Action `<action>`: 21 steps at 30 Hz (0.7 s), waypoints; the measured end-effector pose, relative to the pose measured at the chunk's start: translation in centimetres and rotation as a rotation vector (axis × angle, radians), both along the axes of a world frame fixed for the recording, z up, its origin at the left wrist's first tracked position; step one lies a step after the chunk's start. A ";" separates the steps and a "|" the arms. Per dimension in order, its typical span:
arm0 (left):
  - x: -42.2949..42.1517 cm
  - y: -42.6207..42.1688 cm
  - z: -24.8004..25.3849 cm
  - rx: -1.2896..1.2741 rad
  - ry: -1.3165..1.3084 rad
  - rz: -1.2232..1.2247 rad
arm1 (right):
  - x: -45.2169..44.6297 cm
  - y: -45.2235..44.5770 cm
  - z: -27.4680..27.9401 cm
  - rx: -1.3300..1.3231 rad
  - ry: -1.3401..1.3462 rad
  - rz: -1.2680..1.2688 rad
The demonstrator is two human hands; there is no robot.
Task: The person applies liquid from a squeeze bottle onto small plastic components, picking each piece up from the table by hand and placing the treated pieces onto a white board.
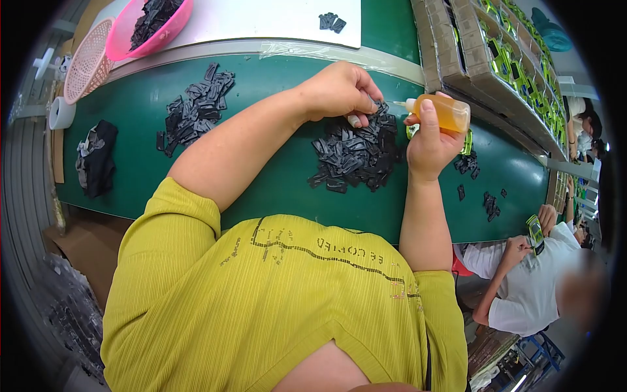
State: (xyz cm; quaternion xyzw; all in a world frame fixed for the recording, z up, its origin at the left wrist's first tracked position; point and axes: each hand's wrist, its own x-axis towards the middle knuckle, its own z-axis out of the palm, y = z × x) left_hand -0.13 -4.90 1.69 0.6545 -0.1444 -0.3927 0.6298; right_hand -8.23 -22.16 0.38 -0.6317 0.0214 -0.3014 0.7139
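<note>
My right hand (431,144) is wrapped round a squeeze bottle (450,114) of amber liquid, tilted so its thin nozzle points left. My left hand (343,95) is closed in a pinch at the nozzle tip, on what looks like a small black plastic piece (381,106), partly covered by the fingers. Below both hands lies a heap of black plastic pieces (353,157) on the green table (274,176). A lime-green frame (467,142) shows behind my right wrist, partly hidden; whether the hand touches it I cannot tell.
Another heap of black pieces (196,111) lies at left, near a dark cloth (98,157). A pink bowl (171,29) and pink basket (88,62) stand at upper left. Cardboard trays (480,78) of green frames line the right. A co-worker (532,281) holds a green frame.
</note>
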 end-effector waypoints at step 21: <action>0.2 0.1 -0.1 -0.001 0.030 0.029 | -0.8 0.8 0.4 -0.008 0.072 0.148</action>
